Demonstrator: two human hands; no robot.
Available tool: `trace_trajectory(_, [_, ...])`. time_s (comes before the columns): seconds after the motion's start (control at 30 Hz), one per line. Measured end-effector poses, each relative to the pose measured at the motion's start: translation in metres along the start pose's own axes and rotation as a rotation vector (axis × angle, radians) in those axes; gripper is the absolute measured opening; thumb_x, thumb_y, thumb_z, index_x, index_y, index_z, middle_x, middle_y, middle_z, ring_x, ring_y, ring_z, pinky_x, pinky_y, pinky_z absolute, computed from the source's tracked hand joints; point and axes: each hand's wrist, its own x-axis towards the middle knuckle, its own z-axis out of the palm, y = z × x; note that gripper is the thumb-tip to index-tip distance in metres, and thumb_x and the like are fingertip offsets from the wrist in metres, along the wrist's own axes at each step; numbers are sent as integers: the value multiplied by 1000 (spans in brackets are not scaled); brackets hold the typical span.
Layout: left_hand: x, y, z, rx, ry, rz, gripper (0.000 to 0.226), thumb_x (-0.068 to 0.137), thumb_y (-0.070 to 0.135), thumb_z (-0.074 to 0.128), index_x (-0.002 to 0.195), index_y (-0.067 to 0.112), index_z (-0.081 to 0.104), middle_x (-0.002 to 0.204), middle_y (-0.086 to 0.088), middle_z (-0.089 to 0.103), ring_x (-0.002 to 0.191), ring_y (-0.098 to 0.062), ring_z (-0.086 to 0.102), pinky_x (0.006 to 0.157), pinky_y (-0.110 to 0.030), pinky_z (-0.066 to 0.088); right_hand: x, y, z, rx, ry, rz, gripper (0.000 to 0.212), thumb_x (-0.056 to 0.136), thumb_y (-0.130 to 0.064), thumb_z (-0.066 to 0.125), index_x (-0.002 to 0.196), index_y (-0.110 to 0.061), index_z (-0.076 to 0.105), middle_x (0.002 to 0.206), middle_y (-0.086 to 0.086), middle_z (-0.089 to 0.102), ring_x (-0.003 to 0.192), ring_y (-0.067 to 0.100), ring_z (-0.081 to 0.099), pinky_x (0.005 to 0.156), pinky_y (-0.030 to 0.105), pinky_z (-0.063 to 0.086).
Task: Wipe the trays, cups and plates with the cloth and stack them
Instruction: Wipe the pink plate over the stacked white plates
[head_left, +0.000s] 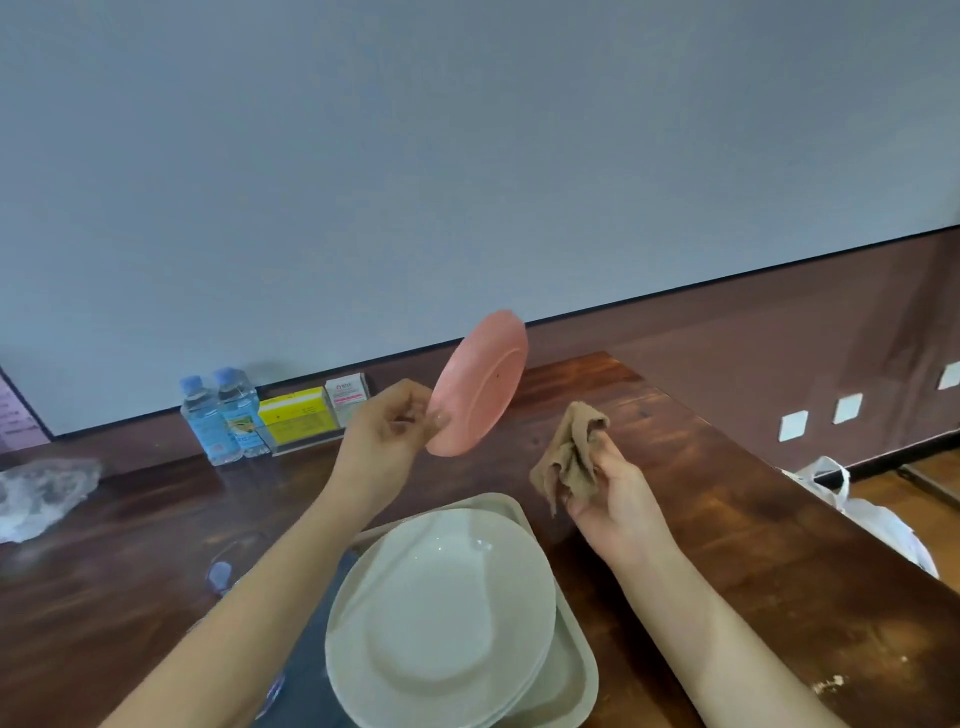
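Observation:
My left hand (387, 426) pinches a small pink plate (480, 382) by its lower left rim and holds it tilted on edge above the table, underside facing me. To its right, my right hand (615, 499) grips a crumpled brown cloth (571, 457), apart from the plate. Below both hands, two stacked white plates (441, 618) lie on a beige tray (576, 680). A dark grey tray (311, 670) shows under my left forearm.
On the wooden table (701, 467), two water bottles (221, 415), a yellow box (296, 415) and a white box (347, 399) stand against the wall. Crumpled clear plastic (39, 493) lies far left. A white bag (872, 519) sits past the right table edge.

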Motion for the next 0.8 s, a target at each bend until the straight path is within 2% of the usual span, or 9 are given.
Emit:
trace_trajectory(0.13, [-32,26,-30,-129,30,59,8,97,11,77,93,15,72,86,4,74,81,-11,67,75,-22,53,-32,16,33,-35,-203,-27,25,104,-17,47,118,-8,67,91,12,67,83,30,64,75,45,58])
trace_trajectory(0.23, [-47,31,-43,-148,60,65,17,91,24,76,99,10,73,95,-13,75,88,-31,70,78,-36,59,-50,25,55,-32,-221,-10,32,109,-20,45,133,-15,66,103,16,68,102,36,62,97,61,47])
trace_trajectory(0.3, [-53,31,-48,-154,62,59,20,91,26,75,103,10,74,98,-13,75,95,-44,71,88,-57,63,-62,25,68,-14,-247,-38,34,109,-18,45,136,-16,66,114,19,69,109,37,62,100,62,44])
trace_trajectory(0.37, [-57,30,-49,-176,67,53,20,91,26,75,104,10,75,99,-13,76,98,-48,70,90,-71,58,-71,23,79,-13,-280,-82,33,109,-13,45,130,-18,69,122,17,72,107,34,69,91,57,54])
trace_trajectory(0.43, [-60,30,-46,-205,80,40,21,90,26,76,103,9,75,98,-16,76,98,-47,69,94,-72,55,-78,26,90,-80,-275,-168,33,107,-5,45,127,-16,69,120,14,74,103,29,73,81,52,62])
trace_trajectory(0.53, [-64,31,-41,-230,44,34,18,90,24,77,101,10,76,97,-15,77,92,-34,72,95,-63,55,-87,39,106,-255,-195,-411,34,100,7,56,119,-15,75,123,7,73,102,25,72,88,51,59])
trace_trajectory(0.63, [-66,35,-40,-254,7,40,13,91,20,79,99,9,76,93,-8,78,89,-24,73,88,-50,56,-85,39,119,-429,-123,-716,29,94,12,63,110,-8,76,119,3,72,114,17,70,93,32,58])
trace_trajectory(0.7, [-66,37,-44,-279,7,31,12,90,20,79,97,11,76,89,-5,76,86,-22,69,86,-50,53,-76,31,124,-477,-82,-804,33,93,17,59,111,-7,74,119,8,70,111,14,69,84,23,58])
trace_trajectory(0.8, [-65,41,-50,-306,19,43,17,89,19,81,98,6,75,90,-9,74,86,-26,65,82,-46,52,-59,26,121,-520,-31,-834,37,92,15,58,110,-14,72,117,9,70,110,21,69,83,30,60])
